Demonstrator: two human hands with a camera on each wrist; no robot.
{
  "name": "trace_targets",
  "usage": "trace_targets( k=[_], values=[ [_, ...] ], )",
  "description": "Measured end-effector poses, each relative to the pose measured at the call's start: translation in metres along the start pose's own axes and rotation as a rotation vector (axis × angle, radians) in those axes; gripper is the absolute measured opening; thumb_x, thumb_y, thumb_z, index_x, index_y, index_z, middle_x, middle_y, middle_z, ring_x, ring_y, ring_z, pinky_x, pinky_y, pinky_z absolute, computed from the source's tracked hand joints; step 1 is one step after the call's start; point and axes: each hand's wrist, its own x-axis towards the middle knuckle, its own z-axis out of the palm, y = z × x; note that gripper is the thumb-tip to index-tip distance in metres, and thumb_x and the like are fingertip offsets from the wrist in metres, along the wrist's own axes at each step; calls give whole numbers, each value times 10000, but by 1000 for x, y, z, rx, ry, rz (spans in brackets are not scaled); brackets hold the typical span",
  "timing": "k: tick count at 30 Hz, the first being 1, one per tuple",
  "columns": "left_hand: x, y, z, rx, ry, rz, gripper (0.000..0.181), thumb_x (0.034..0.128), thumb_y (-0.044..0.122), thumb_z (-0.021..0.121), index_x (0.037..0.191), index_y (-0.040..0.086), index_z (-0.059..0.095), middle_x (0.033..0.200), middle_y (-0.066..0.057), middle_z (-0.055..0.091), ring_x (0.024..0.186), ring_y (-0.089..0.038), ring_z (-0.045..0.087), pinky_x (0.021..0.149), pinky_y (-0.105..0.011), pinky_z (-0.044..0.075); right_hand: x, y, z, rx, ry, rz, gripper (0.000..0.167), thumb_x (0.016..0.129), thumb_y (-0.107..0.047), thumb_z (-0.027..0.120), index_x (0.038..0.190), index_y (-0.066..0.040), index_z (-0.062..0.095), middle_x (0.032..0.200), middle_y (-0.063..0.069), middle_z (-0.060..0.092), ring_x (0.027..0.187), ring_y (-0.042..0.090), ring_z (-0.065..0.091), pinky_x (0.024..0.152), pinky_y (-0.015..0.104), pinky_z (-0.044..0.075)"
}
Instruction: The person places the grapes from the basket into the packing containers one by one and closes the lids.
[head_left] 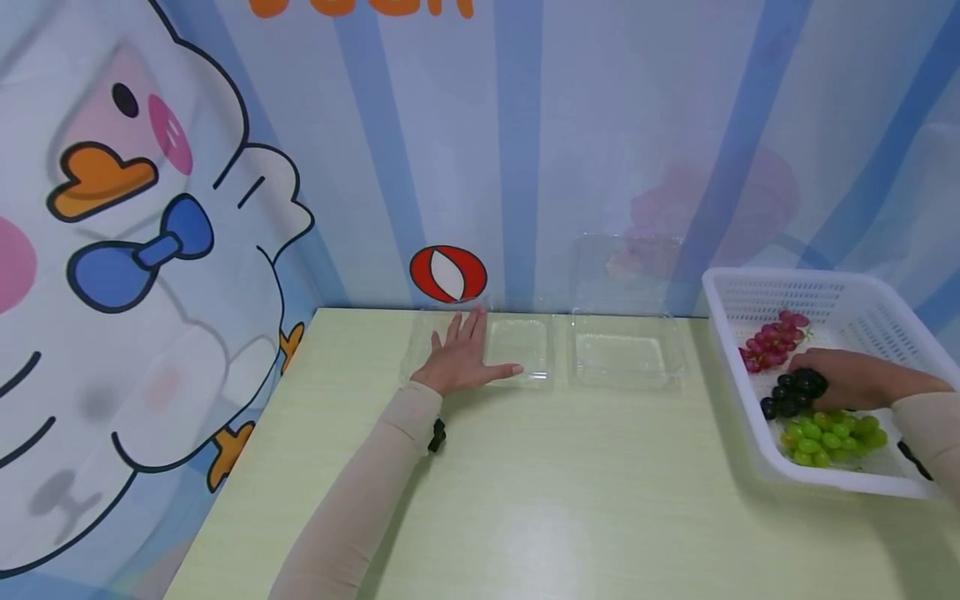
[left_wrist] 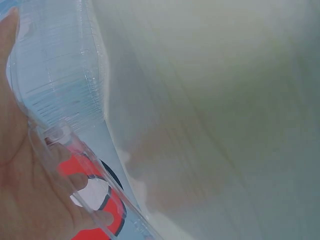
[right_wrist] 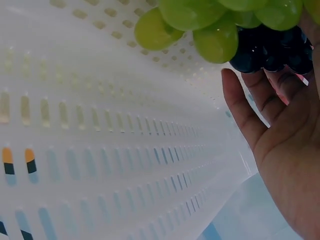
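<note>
My left hand (head_left: 461,358) spreads its fingers over a clear plastic box (head_left: 521,346) at the table's back edge. In the left wrist view, some fingers of the left hand (left_wrist: 30,185) show through the clear plastic (left_wrist: 60,65). Inside the white basket, my right hand (head_left: 847,379) grips a bunch of black grapes (head_left: 795,392). The right wrist view shows curved fingers of the right hand (right_wrist: 290,135) at the dark grapes (right_wrist: 270,50), partly hidden. Green grapes (head_left: 832,437) lie in front of that hand, and red grapes (head_left: 776,340) behind it.
A second clear box (head_left: 626,354) stands at the back, its lid (head_left: 628,271) raised toward the wall. The white slotted basket (head_left: 757,433) occupies the table's right end. A printed cloth (head_left: 457,150) with a cartoon duck rises behind and left of the pale wooden table (head_left: 555,483).
</note>
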Motion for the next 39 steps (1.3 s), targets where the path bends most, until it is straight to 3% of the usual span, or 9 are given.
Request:
trace_targets(
  k=[8,17,27,33,39],
  values=[
    [0,0,0,0,-2,2,1240,793,889,479,1646,122,8,1724,-40,-32,1569,-381,7,1160,-741,95,-2,3,-1,-71,26,37,526,777,-238,857,1210,-25,649,1116,110,675,979,309,603,817,591,535],
    [-1,1,0,-4,-3,-2,1236,797,878,492,1646,121,10,1724,-43,-24,1569,-379,10,1165,-735,93,-4,2,-2,-38,33,46,565,793,-213,822,1243,53,608,1162,223,653,1042,430,629,842,634,527],
    [-1,1,-2,3,-4,-1,1228,808,870,487,1645,112,5,1724,-48,-29,1567,-387,12,1161,-740,89,-5,-6,-13,-23,53,67,613,827,-257,793,1265,95,548,1145,252,601,999,403,621,793,599,536],
    [-1,1,-1,4,3,-1,1230,803,877,483,1645,119,5,1724,-47,-24,1568,-380,14,1159,-742,97,-8,-9,-16,-26,59,73,654,837,-243,775,1307,132,517,1205,337,568,1026,461,612,787,601,539],
    [-1,2,-1,-7,4,3,1227,805,870,494,1646,125,3,1724,-43,-21,1569,-377,11,1161,-740,88,-11,-7,-16,-26,86,76,664,847,-262,772,1312,143,526,1214,335,599,1057,485,611,809,606,534]
  ],
)
